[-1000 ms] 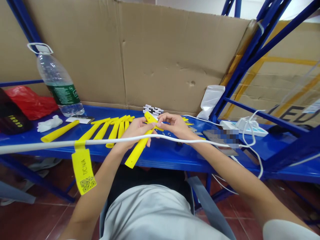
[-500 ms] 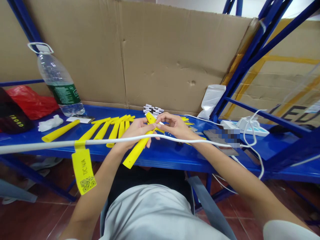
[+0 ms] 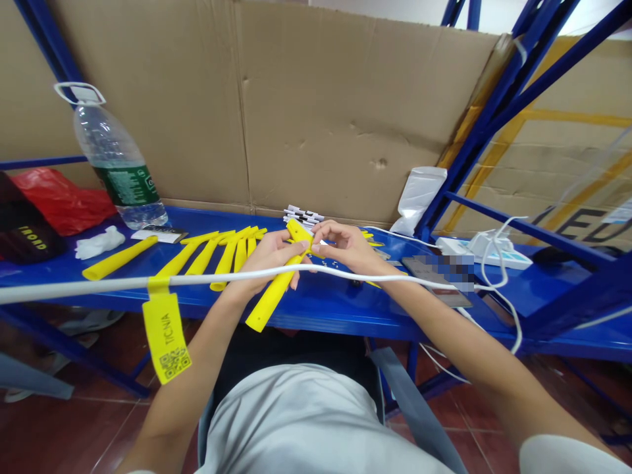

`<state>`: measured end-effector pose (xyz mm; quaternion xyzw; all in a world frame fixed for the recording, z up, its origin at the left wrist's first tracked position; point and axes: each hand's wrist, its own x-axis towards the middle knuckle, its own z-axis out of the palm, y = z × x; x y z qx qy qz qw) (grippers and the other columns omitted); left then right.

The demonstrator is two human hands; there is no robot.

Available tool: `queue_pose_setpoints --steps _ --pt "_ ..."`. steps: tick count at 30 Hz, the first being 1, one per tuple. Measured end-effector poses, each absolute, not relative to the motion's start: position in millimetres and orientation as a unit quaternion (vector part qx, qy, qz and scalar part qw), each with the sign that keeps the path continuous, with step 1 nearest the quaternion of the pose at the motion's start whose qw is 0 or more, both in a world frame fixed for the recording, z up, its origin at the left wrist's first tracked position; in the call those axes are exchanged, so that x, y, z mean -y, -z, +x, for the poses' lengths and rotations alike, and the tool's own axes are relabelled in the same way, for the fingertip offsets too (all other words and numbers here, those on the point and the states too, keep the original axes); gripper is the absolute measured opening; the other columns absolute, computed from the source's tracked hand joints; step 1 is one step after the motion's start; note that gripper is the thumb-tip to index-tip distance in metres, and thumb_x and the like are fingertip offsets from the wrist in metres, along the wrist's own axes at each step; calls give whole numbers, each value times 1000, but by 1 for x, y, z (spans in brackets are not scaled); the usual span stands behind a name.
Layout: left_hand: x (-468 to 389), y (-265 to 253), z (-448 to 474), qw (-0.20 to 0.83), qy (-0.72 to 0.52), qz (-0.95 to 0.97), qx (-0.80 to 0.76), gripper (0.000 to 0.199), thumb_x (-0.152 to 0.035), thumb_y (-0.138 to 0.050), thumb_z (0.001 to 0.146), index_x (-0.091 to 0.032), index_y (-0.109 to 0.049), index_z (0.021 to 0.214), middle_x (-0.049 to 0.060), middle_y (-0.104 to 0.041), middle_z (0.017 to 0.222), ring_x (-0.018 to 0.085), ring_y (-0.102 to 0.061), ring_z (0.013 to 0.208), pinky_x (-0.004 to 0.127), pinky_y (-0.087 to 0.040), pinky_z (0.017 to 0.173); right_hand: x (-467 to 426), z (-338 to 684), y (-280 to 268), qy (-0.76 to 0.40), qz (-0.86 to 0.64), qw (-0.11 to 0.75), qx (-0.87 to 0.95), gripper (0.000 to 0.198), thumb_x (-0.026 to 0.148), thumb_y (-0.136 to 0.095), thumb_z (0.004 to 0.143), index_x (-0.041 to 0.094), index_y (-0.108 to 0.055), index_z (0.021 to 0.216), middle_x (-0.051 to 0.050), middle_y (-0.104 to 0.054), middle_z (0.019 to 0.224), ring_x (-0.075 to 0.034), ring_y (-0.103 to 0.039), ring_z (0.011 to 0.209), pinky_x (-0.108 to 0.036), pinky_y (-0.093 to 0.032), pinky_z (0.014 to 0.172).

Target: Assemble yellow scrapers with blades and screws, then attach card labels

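Observation:
My left hand (image 3: 269, 255) is closed round a long yellow plastic tube-like piece (image 3: 270, 301), thumb on top. The piece lies tilted, its wide end toward me and its narrower end pointing away, with small holes in it. At its upper part, the fingertips of my right hand (image 3: 344, 245) are pinched together against it; what they hold is too small to make out. Small shiny bits (image 3: 330, 264) lie on the table just below my right hand. Several more yellow pieces (image 3: 197, 260) lie in a row left of my hands.
A white cable (image 3: 237, 275) with a yellow tag (image 3: 166, 337) crosses in front of my forearms. A water bottle (image 3: 118, 164), red bag (image 3: 64, 201) and crumpled tissue (image 3: 100, 243) are left. A power strip (image 3: 484, 253) is right. Black-and-white sticks (image 3: 302, 218) lie behind.
The wide end of the yellow piece has shifted slightly right. My right fingertips have drawn back a little to the right along its upper end; the left grip stays the same.

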<state>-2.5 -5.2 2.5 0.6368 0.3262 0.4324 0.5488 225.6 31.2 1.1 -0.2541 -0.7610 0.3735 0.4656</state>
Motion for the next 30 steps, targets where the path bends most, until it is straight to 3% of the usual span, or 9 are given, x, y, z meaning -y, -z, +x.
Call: queue_pose_setpoints --steps 12,22,26,30 --pt "3 0 1 541 -455 632 -318 53 -53 -90 91 -14 -67 120 10 -84 81 16 -65 40 26 -51 39 -32 228 -4 -381 -276 469 747 31 48 -102 74 22 -85 79 -7 -74 117 -24 -70 111 -45 -55 110" --pt "3 4 2 516 -471 638 -323 51 -48 -89 94 -14 -68 125 7 -83 79 13 -62 40 22 -46 37 -31 223 -3 -509 -315 463 654 41 36 -111 55 19 -79 73 -3 -77 105 -14 -70 80 -30 -61 73" --pt "5 1 2 522 -465 640 -321 50 -50 -91 92 -16 -68 121 6 -83 79 13 -62 40 21 -46 36 -28 225 -7 -571 -310 439 621 47 32 -112 56 19 -76 82 3 -74 79 -10 -66 64 -25 -56 63" --pt "7 -1 2 525 -456 645 -318 47 -52 -90 92 -18 -66 115 6 -83 79 13 -61 41 23 -47 37 -26 226 -11 -610 -303 416 603 50 34 -113 57 19 -73 84 5 -73 74 -10 -67 61 -24 -55 60"
